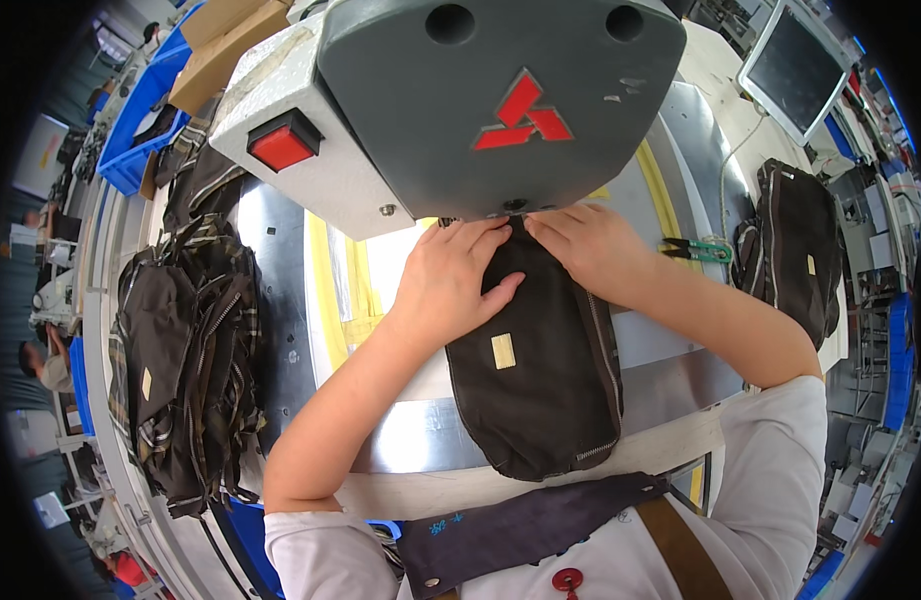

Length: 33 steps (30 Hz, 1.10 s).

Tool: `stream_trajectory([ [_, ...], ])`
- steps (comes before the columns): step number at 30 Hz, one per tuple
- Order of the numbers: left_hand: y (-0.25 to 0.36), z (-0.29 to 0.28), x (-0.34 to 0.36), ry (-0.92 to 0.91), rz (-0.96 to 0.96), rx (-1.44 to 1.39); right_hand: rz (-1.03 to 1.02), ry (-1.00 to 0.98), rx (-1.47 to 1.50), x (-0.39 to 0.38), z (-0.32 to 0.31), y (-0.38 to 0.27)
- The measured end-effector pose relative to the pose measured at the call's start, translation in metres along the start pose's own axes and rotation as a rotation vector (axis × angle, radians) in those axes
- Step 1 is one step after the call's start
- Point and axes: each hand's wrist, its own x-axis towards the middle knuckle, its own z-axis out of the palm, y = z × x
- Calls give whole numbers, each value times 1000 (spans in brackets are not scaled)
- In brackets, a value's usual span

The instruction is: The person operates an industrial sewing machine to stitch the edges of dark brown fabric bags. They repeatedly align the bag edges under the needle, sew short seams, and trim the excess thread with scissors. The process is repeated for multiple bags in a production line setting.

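A long black fabric bag piece [535, 370] with a zipper down its right side and a small cream patch lies under the grey head of a sewing machine [500, 110]. My left hand [445, 275] rests on the bag's far left part, fingers stretched toward the machine and thumb apart on the cloth. At the far right edge, my right hand [595, 250] has its fingers and thumb closed on the fabric close below the machine head. The machine hides the bag's far end and the needle area, and some fingertips are partly covered.
Black bags with plaid lining [190, 370] are piled at left. Another black zippered bag [800, 250] lies at right, near green-handled thread snips [697, 250]. A blue bin [140, 130] stands far left, a screen [795, 70] far right. Yellow tape [325, 290] marks the metal work plate.
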Motion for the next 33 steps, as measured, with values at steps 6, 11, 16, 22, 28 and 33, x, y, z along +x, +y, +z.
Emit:
stream_trajectory([
  [6,1,-1,-1,22,26,-8,-17,21,-10,-2,2,1],
  [11,2,-1,2,31,19,20,-4,29,-14,-1,0,1],
  [16,-6,0,8,18,-21,120,20,-42,3,11,0,10],
  [22,-2,1,10,27,5,114,14,86,4,3,6,11],
  [28,-2,2,7,59,-27,80,42,128,24,2,12,9],
  [33,-5,8,7,68,-151,-14,122,187,59,0,13,5],
])
